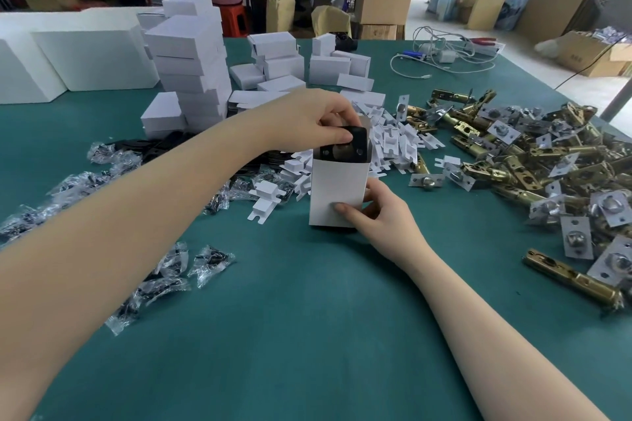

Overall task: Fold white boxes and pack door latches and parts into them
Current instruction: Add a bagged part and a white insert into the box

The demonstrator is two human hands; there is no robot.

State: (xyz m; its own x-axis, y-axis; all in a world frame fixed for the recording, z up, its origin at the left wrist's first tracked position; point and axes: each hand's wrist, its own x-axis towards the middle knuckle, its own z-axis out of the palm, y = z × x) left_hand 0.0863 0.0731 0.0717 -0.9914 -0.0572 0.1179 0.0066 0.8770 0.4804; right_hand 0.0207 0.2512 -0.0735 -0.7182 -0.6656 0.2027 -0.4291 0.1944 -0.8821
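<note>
Upright near the worktop [307, 335] centre: white box [338, 191], mouth up, ready for loading. Steadied low at 5 o'clock by right hand [372, 212], fingers curled round its side. At 12 o'clock, black plate [345, 143] half inside the mouth, pinched by left hand [325, 123]. Further out: brass latches [533, 161] heaped at 3 o'clock, bagged parts [150, 280] at 8 o'clock, card inserts [386, 143] just behind, folded boxes [191, 61] stacked at 11 o'clock. Nothing blocking the mouth.

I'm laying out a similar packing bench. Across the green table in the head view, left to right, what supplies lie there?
Clear plastic bags of black parts → stack of folded white boxes → upright white box, held by both hands → white card inserts → pile of brass door latches.
</note>
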